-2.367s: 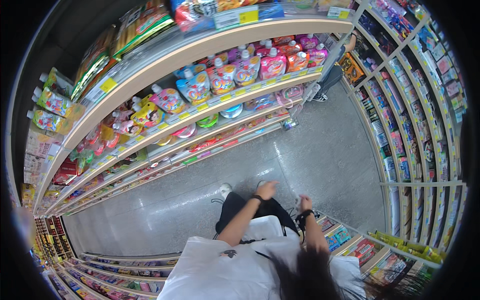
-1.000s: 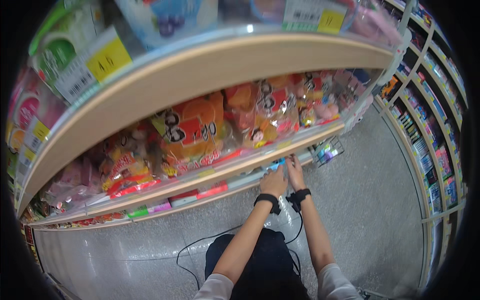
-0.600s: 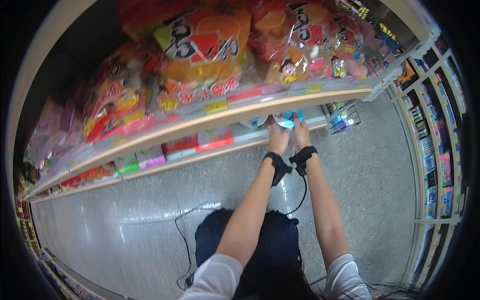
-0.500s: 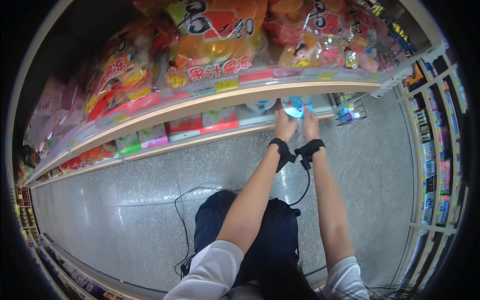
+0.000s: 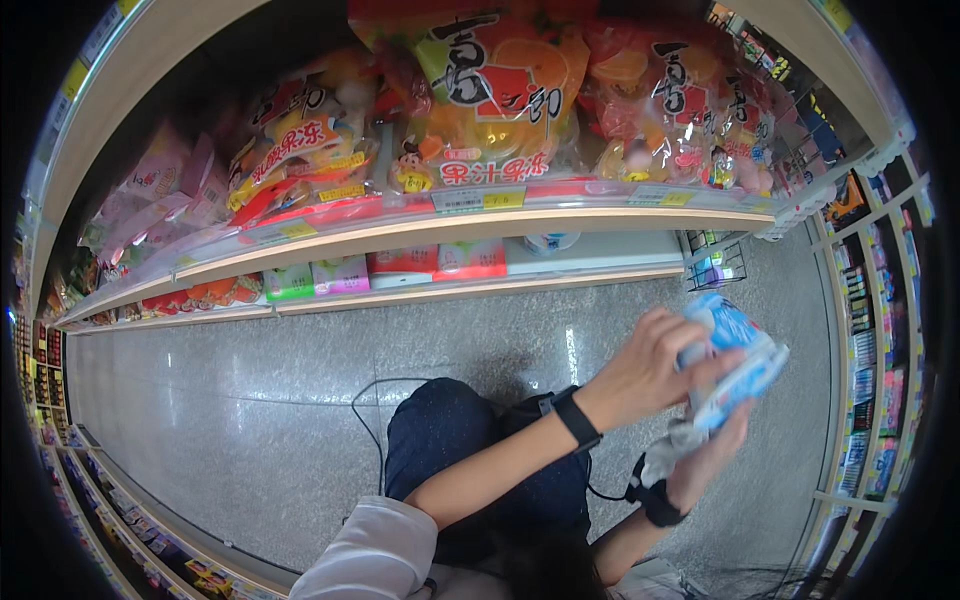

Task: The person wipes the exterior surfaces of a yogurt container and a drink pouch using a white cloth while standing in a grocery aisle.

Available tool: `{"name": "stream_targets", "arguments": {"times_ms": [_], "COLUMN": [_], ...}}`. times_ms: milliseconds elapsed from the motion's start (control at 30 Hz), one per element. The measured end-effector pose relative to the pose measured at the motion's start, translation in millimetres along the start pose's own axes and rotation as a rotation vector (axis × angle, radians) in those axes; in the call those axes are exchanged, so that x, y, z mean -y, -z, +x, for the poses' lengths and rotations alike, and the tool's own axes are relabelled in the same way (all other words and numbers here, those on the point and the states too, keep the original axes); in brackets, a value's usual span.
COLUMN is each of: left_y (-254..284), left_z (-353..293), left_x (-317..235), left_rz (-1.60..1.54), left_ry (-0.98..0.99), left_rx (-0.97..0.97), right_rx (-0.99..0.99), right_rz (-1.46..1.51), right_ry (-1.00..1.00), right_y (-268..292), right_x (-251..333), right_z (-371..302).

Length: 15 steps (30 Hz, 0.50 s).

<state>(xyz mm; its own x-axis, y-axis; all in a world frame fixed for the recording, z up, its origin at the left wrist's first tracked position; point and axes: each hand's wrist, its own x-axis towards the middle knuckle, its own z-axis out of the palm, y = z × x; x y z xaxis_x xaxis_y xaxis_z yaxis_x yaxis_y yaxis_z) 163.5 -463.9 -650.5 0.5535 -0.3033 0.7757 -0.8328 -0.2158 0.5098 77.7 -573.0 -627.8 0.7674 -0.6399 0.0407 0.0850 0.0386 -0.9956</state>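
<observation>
Off the shelf and over the floor at the right, a blue-and-white tub (image 5: 735, 335) is tilted between my two hands, blurred by motion. My left hand (image 5: 650, 365) has its fingers closed over the tub's near left side. From below, my right hand (image 5: 715, 455) grips the tub, its fingers partly hidden behind it. A crumpled grey cloth (image 5: 672, 450) hangs between my right hand and the tub; which fingers hold it is hidden. Another white-and-blue tub (image 5: 552, 241) stands on the low shelf (image 5: 610, 262), partly covered by the shelf above.
Bags of jelly cups (image 5: 500, 90) fill the upper shelf (image 5: 480, 240), whose front edge overhangs the low one. Red boxes (image 5: 470, 258) sit to the left on the low shelf. A wire basket (image 5: 715, 262) hangs at the shelf end. Stocked racks (image 5: 860, 350) line the right side.
Both hands have drawn back from the low shelf toward me and to the right, bringing the tub out with them. It is now tilted, and the grey cloth shows more plainly.
</observation>
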Motion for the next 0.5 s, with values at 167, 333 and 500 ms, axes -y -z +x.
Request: {"name": "stream_targets", "arguments": {"times_ms": [167,333,500], "left_y": [98,151,136], "left_z": [32,3,-14], "left_x": [-37,-8,22], "left_rz": [-0.134,0.041,-0.043], "left_ry": [0.174,0.177,0.156], "left_rx": [-0.130,-0.431,-0.409], "right_rx": [0.169,0.320,-0.027], "right_rz": [-0.182,-0.093,-0.142], "right_ry": [0.236,0.503,0.655], "right_y": [-26,-94,-99], "right_x": [73,116,116], "right_z": [-33,-19,-11]}}
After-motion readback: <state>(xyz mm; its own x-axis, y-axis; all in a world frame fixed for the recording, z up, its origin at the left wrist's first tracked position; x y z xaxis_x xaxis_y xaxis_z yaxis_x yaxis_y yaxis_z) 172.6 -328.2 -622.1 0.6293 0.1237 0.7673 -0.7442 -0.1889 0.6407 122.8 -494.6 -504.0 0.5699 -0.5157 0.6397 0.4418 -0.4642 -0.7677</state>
